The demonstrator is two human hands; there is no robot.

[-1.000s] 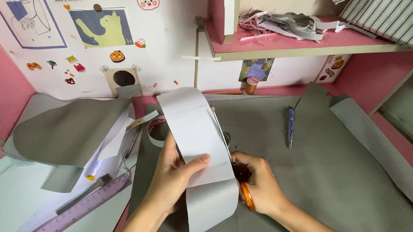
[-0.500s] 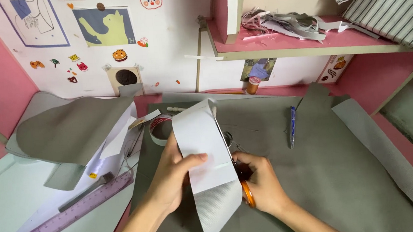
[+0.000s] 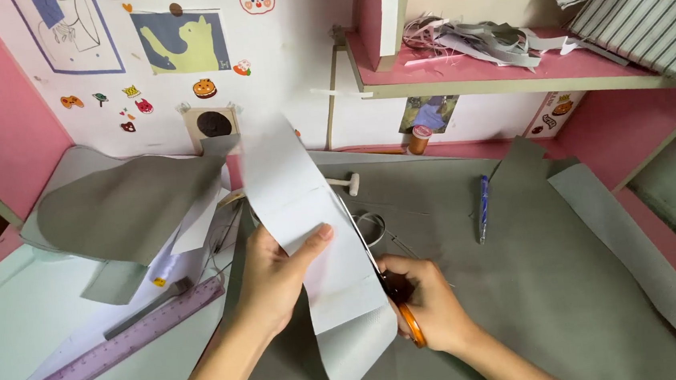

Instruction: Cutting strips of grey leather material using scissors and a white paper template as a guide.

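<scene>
Head view: grey strip (image 3: 309, 232) between hands.

Wall, upper left of frame: a rectangular blue-bordered drawing sheet (image 3: 68, 30) and a rectangular blue print with a yellow-green cat shape (image 3: 181, 40). Small animal and pumpkin stickers (image 3: 203, 88) sit below. Under the shelf, centre right: a small photo card (image 3: 431, 113).
</scene>
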